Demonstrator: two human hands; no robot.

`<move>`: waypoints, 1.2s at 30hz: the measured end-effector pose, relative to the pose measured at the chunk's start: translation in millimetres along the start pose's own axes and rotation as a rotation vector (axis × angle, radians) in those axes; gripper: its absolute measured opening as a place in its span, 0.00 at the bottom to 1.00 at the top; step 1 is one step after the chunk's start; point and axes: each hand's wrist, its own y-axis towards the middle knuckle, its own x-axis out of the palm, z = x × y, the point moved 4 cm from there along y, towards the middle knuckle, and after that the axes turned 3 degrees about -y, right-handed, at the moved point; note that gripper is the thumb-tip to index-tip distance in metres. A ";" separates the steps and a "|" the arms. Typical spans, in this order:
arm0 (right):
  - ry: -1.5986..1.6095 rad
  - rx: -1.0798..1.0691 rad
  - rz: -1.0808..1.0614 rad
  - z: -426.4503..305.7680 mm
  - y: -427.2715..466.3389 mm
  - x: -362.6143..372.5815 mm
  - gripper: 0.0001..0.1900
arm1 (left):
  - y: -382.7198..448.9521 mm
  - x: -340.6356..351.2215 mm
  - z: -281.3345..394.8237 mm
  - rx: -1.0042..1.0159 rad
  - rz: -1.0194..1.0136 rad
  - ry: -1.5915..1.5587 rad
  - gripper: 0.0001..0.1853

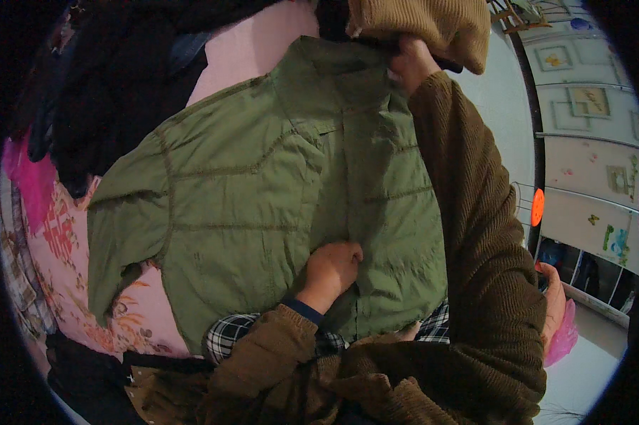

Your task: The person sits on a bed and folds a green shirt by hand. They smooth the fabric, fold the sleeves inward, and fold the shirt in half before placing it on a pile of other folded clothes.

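An olive-green long-sleeved jacket [234,196] lies spread front side up before me, its collar [335,64] at the far end. One sleeve [128,212] stretches out to the left and bends down. My left hand [330,271] is closed on the front edge near the lower middle, where the two front panels part. At the collar's right side is my right hand [412,61]; it is blurred and its fingers are partly hidden, so its grip is unclear. The jacket's right sleeve is out of sight.
Dark clothes [112,95] are heaped at the upper left. A folded tan corduroy garment [425,26] sits beyond my right hand. Beneath lies a pink floral bed cover [154,329]. A bright pink plastic bag [37,180] is at the left, and a cabinet [585,175] with patterned doors stands right.
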 end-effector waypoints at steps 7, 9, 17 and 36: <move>-0.523 -0.322 -0.174 -26.1 29.6 29.5 0.22 | 1.4 0.8 -4.6 -0.034 -0.088 -0.063 0.07; -0.443 -0.298 -0.227 -31.2 26.2 33.0 0.23 | 2.8 2.9 -6.7 -0.036 -0.081 -0.092 0.07; -0.062 0.114 0.007 -20.7 -57.6 3.5 0.24 | 5.3 -11.6 5.7 -0.040 -0.068 -0.050 0.06; -1.311 0.057 -0.069 -53.7 -33.4 48.2 0.17 | 3.7 -5.9 0.7 0.001 -0.037 -0.040 0.05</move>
